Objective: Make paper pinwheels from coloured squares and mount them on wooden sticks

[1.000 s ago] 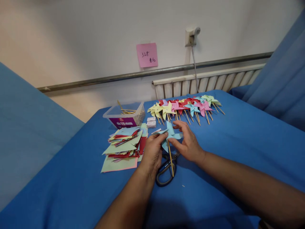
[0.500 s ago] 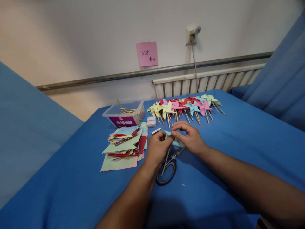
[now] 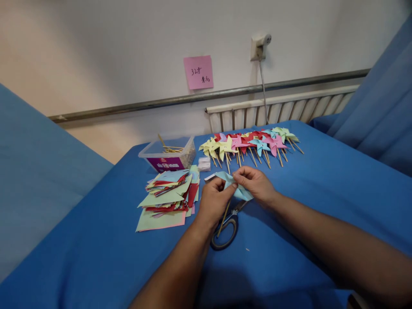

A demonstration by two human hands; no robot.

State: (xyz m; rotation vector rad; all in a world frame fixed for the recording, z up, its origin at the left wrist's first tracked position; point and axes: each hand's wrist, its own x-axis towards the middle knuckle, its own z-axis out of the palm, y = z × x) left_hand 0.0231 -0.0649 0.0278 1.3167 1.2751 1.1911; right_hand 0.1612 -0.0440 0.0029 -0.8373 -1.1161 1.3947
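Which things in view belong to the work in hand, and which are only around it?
Likely part of the work: light-blue paper pinwheel, its stick, scissors, paper stack, plastic tub with sticks, pinwheel row.

Only around: tiny pale scrap, pink note, wall socket, radiator.

Room setting, far wall and flanking fabric

A pale wall (image 3: pixel 128 51), warmer in tone at left, bears a horizontal metal pipe (image 3: pixel 154 102). At far right, a white radiator (image 3: pixel 273 112) stands below a wall socket (image 3: pixel 257 48). A blue curtain (image 3: pixel 380 94) borders the blue-covered table (image 3: pixel 96 240) at right.
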